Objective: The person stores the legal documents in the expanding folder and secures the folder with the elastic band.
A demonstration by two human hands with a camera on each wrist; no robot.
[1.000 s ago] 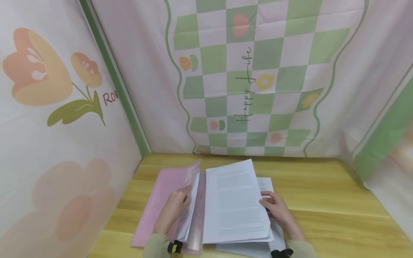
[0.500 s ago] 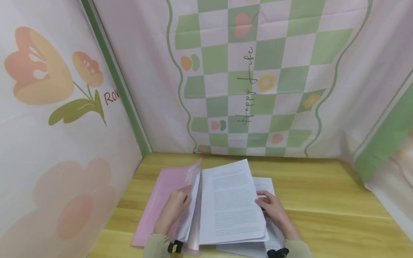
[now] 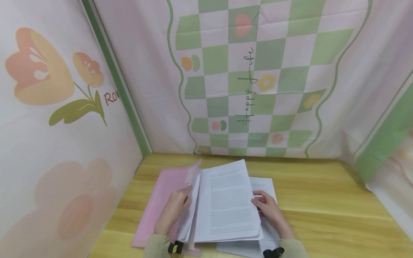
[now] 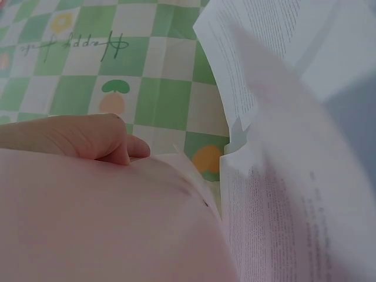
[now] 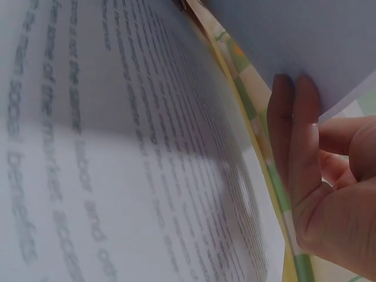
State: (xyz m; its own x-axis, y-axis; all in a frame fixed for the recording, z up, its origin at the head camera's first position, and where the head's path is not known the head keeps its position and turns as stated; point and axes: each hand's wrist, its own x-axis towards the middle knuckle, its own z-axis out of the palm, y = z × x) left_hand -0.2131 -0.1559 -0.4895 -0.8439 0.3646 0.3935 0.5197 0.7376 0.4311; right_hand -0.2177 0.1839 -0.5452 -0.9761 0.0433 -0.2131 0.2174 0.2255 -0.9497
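Note:
A pink folder (image 3: 161, 200) lies open at the left of the table, its cover raised along with some printed sheets. My left hand (image 3: 174, 208) grips the edge of that cover and the sheets under it. To the right, my right hand (image 3: 267, 208) pinches the right edge of a stack of printed papers (image 3: 226, 204), thumb and fingers on opposite sides. The stack is held slightly raised, with its left edge beside the sheets in the folder. In the right wrist view the fingers (image 5: 304, 117) lie against the back of the stack.
More printed sheets (image 3: 264, 229) lie on the wooden table (image 3: 322, 208), partly under the raised stack. A curtain with a green checked pattern (image 3: 245, 89) hangs behind the table, and a flower-printed one (image 3: 58, 143) stands at the left.
My right hand has moved left with the stack of papers, bringing it over the folder's inner strip. The left hand stays in place on the cover.

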